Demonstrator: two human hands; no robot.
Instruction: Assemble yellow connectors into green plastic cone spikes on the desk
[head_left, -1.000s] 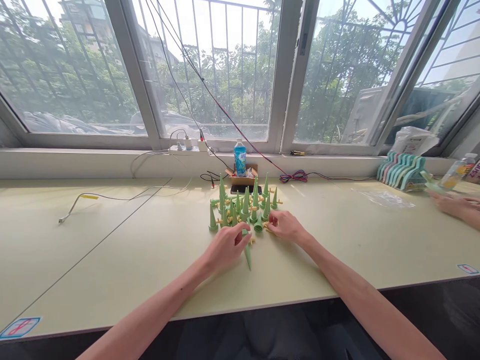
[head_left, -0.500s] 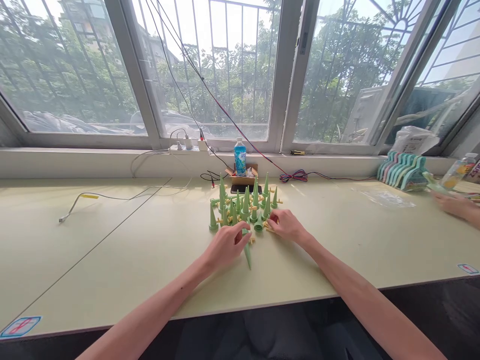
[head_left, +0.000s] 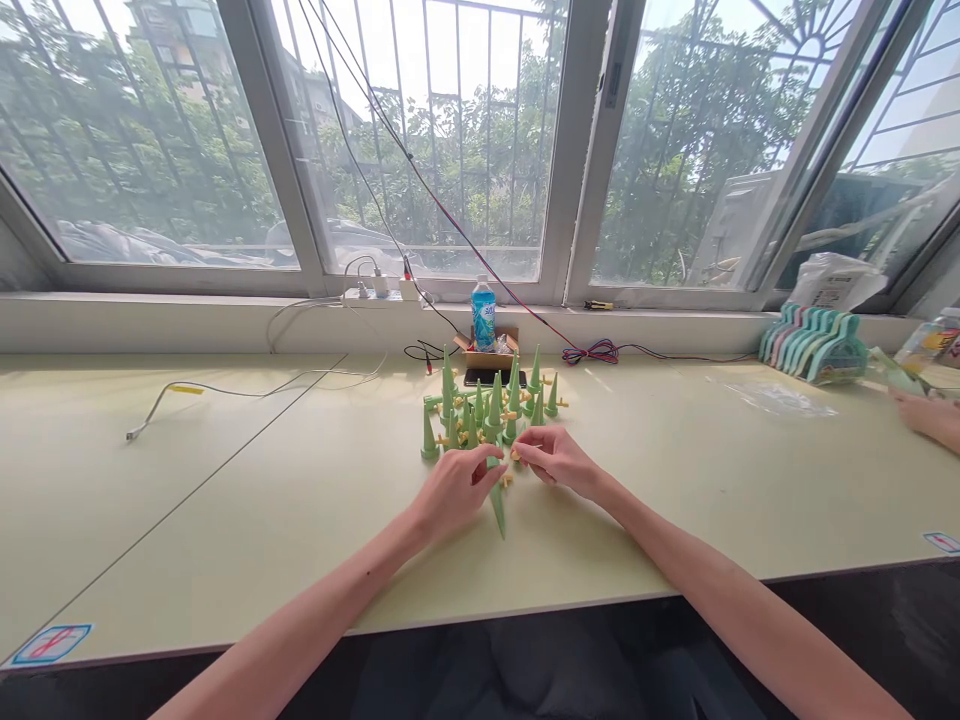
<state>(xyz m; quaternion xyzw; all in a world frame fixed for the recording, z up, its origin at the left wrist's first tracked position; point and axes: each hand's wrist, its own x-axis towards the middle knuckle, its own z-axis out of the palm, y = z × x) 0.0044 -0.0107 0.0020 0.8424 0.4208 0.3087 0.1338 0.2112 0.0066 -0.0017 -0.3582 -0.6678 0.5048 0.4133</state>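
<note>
Our left hand grips 1 green spike; our right hand pinches a yellow piece, not yet joined; beyond our fingers, upright spikes stand, several with yellow taps.

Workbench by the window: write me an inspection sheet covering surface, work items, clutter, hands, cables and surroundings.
Surface: pale tabletop, seam running along its left part.
Work items: green cones, mostly upright in a cluster; yellow pieces among them.
Clutter: blue bottle at an open cardboard box; hangers at right.
Hands: left hand at a cone pointing nearward, grip partly hidden; right hand pinching a small yellow piece.
Cables: grey cable at left; red-and-black coil at back.
Surroundings: barred windows; another person's hand at far right.
</note>
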